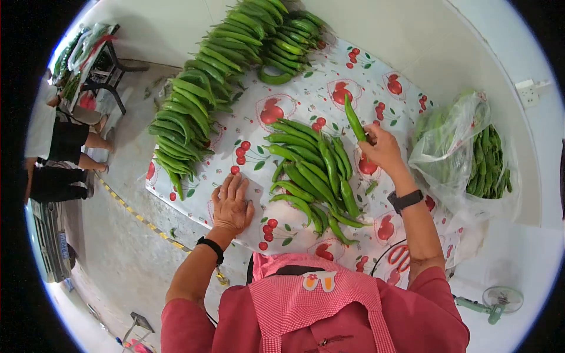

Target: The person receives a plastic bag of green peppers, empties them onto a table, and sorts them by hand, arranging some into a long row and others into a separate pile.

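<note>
My right hand [382, 148] is closed around one end of a long green chili pepper [354, 119], which points up and away over the cloth. Just to its left lies a loose pile of green chili peppers [315, 170] in the middle of the table. My left hand [232, 205] rests flat near the table's front left edge, fingers stretched out, with nothing in it. Beyond it, a long stacked row of green chili peppers [197, 97] runs from the left edge to the far side. A smaller stack of peppers [291, 44] sits beside that row.
A cherry-patterned tablecloth [247, 123] covers the table. On the right stands a clear plastic bag [453, 138] with green vegetables. A small green fan [494, 303] is at lower right, and scissors [399, 257] lie near my body. People [65, 141] are on the left.
</note>
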The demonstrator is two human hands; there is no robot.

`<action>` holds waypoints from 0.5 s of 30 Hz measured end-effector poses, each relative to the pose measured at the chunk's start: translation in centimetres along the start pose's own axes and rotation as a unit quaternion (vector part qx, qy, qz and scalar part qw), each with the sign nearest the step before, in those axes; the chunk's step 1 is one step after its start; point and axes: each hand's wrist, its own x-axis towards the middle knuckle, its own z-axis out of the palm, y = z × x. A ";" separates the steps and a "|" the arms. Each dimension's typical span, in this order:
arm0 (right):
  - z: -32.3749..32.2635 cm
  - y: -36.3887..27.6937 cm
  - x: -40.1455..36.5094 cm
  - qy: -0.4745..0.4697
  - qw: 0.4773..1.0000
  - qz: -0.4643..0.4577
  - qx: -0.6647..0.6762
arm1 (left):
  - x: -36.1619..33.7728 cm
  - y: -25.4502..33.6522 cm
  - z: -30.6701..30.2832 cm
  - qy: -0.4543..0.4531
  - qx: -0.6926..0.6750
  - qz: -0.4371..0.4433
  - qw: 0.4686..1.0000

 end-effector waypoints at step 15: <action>7.4 -10.3 15.5 0.111 0.973 -0.196 0.039 | 0.1 0.0 -0.5 0.008 -0.018 -0.002 1.000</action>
